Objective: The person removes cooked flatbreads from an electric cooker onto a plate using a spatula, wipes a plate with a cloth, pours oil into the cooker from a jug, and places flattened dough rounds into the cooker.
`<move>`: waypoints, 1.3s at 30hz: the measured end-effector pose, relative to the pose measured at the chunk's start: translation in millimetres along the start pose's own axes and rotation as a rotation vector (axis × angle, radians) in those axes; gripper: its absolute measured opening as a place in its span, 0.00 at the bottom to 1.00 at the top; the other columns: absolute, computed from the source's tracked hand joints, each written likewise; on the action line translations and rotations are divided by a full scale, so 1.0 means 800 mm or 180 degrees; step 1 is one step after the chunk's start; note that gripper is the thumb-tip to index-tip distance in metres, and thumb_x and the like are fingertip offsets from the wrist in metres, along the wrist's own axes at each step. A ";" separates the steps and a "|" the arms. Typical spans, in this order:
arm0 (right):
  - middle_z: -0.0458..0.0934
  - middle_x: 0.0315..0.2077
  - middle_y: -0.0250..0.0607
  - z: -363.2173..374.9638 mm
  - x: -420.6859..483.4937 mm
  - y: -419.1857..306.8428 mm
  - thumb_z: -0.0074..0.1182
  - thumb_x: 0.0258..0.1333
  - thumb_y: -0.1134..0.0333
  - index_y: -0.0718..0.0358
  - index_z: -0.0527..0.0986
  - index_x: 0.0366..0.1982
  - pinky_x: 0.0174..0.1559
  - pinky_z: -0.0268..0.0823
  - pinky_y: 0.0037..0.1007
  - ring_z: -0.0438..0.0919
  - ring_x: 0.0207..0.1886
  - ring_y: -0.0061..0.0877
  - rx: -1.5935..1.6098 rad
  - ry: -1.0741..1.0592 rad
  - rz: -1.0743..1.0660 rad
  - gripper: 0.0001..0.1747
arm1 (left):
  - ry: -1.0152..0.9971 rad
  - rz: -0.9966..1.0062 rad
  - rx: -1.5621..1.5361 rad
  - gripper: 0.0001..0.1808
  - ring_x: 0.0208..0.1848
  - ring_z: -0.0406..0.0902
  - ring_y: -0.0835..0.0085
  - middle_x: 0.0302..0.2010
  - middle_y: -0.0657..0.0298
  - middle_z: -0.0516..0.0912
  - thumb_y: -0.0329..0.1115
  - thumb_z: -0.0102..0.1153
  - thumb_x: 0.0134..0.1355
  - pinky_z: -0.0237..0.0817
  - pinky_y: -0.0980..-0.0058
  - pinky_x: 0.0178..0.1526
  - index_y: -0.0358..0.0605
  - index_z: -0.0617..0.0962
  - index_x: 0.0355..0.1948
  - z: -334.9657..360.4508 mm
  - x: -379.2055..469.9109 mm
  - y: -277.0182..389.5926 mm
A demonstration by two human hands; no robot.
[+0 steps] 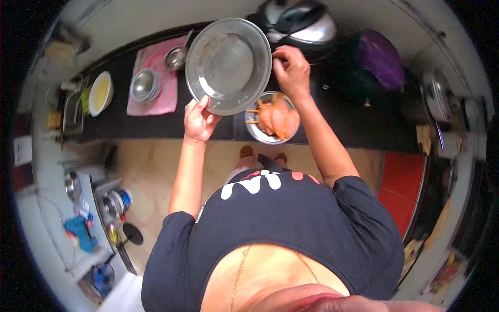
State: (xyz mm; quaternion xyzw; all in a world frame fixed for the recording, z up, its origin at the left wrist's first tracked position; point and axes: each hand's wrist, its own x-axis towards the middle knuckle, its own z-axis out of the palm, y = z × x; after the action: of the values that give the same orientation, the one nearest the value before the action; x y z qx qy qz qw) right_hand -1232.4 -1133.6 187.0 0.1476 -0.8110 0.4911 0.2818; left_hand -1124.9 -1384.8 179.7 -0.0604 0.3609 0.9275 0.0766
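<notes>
My left hand [202,121] grips the near-left rim of a round, shallow metal dish [230,64], with the thumb on top. The dish is held up over the black counter, and its inside looks bare. Close to its right rim is my right hand [293,72], its fingers curled; I cannot tell whether it touches the rim. Below the two hands, a smaller metal plate [255,135] sits at the counter's front edge. Orange food pieces on sticks [277,119] are heaped on it, slightly blurred. The raised dish overlaps that plate's upper-left part.
On the black counter [343,128], a pink cloth [167,103] bears stacked metal bowls [145,85] and a metal ladle [176,57]. A white bowl of yellowish contents [100,93] stands further left. A shiny rounded appliance [308,27] is behind my right hand, a purple item [380,60] to the right.
</notes>
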 end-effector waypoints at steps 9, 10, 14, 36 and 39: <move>0.76 0.44 0.38 -0.233 0.079 0.143 0.66 0.40 0.59 0.57 0.78 0.39 0.50 0.66 0.37 0.68 0.51 0.39 -0.3334 0.0721 0.0261 0.20 | -0.0101 -0.0271 0.1018 0.07 0.17 0.68 0.81 0.27 0.63 0.79 0.29 0.47 0.62 0.56 0.83 0.16 0.39 0.74 0.38 0.120 0.054 -0.080; 0.76 0.45 0.39 -0.248 0.083 0.160 0.66 0.40 0.59 0.57 0.79 0.38 0.50 0.67 0.37 0.69 0.52 0.39 -0.3372 0.0368 0.0566 0.19 | -0.0171 -0.0308 0.0940 0.07 0.16 0.67 0.81 0.27 0.63 0.79 0.29 0.46 0.62 0.54 0.82 0.16 0.39 0.74 0.38 0.135 0.058 -0.093; 0.79 0.40 0.41 -0.275 0.077 0.211 0.64 0.43 0.59 0.58 0.79 0.32 0.47 0.69 0.36 0.75 0.45 0.39 -0.2690 -0.0002 0.0527 0.13 | -0.0081 -0.0367 0.1225 0.06 0.16 0.66 0.81 0.25 0.65 0.78 0.27 0.46 0.62 0.54 0.83 0.17 0.39 0.75 0.35 0.173 0.069 -0.130; 0.66 0.60 0.40 -0.247 -0.020 0.100 0.45 0.58 0.64 0.60 0.72 0.53 0.64 0.52 0.41 0.60 0.65 0.31 -0.1657 -0.1353 -0.0920 0.21 | -0.0479 -0.0520 0.1721 0.05 0.14 0.66 0.82 0.22 0.66 0.77 0.29 0.52 0.61 0.57 0.84 0.17 0.40 0.75 0.30 0.252 0.073 -0.230; 0.65 0.61 0.35 -0.268 -0.025 0.105 0.43 0.59 0.59 0.58 0.71 0.54 0.65 0.48 0.41 0.58 0.66 0.30 -0.2415 -0.1069 -0.0536 0.23 | -0.0327 -0.0449 0.1677 0.05 0.15 0.67 0.82 0.22 0.67 0.77 0.29 0.50 0.62 0.58 0.83 0.18 0.40 0.75 0.30 0.260 0.060 -0.240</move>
State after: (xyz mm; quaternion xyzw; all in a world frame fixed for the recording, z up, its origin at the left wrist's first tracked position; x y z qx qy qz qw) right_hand -1192.9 -906.0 192.3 0.1772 -0.9540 0.1021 0.2192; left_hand -1148.4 -1098.9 197.5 -0.0163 0.5801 0.7959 0.1723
